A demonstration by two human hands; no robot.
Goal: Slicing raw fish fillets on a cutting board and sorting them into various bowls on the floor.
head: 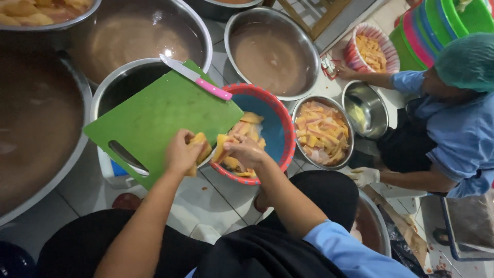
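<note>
Fruit pieces fill both hands over the edge of a green cutting board (154, 116). The left hand (180, 153) clasps a pale orange fruit chunk (199, 146) at the board's near corner, fingers curled around it. The right hand (246, 150) pinches another fruit slice (220, 146) just above a blue basin with a red rim (272, 121) that holds more cut pieces. A pink-handled knife (198, 78) lies at the board's far edge. The board rests across a steel bowl (110, 85). Nearby, a co-worker in a hair net kneels on the tiled floor (216, 198) beside a steel bowl of slices (323, 133), one gloved hand (364, 176) resting low.
</note>
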